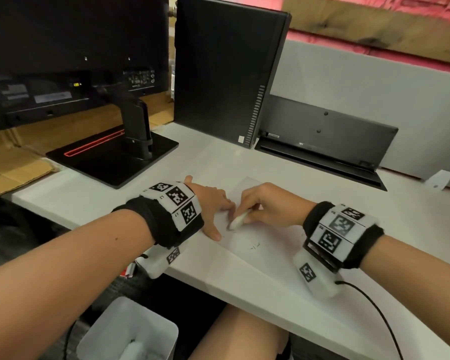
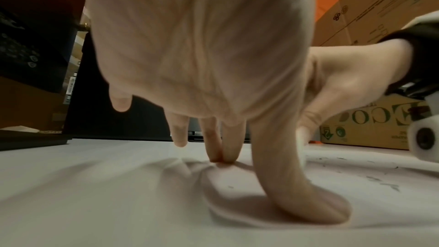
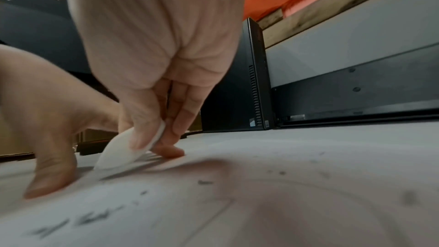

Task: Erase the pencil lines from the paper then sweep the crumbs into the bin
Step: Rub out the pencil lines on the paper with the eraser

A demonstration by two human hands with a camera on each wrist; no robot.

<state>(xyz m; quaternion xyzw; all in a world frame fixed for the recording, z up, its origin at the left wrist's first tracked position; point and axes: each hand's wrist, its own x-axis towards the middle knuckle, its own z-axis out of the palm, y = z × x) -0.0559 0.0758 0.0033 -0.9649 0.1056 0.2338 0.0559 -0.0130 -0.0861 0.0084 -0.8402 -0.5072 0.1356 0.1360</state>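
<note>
A white sheet of paper (image 1: 260, 237) lies on the white desk (image 1: 213, 162), with faint pencil marks (image 1: 254, 247) near its front part. My right hand (image 1: 255, 206) pinches a flat white eraser (image 1: 238, 221) and holds its lower end against the paper; the eraser (image 3: 128, 149) shows tilted between thumb and fingers. My left hand (image 1: 213, 206) presses the paper with straight, spread fingers (image 2: 308, 204), just left of the eraser. Dark crumbs (image 3: 204, 182) lie scattered on the paper. A white bin (image 1: 130, 331) stands on the floor below the desk's front edge, at the left.
A monitor on a black stand (image 1: 115, 154) is at the back left, a black computer tower (image 1: 226, 71) behind the paper, and a black device (image 1: 325, 141) at the back right. Cardboard boxes (image 2: 370, 129) stand beyond. A cable (image 1: 374, 313) runs from my right wrist.
</note>
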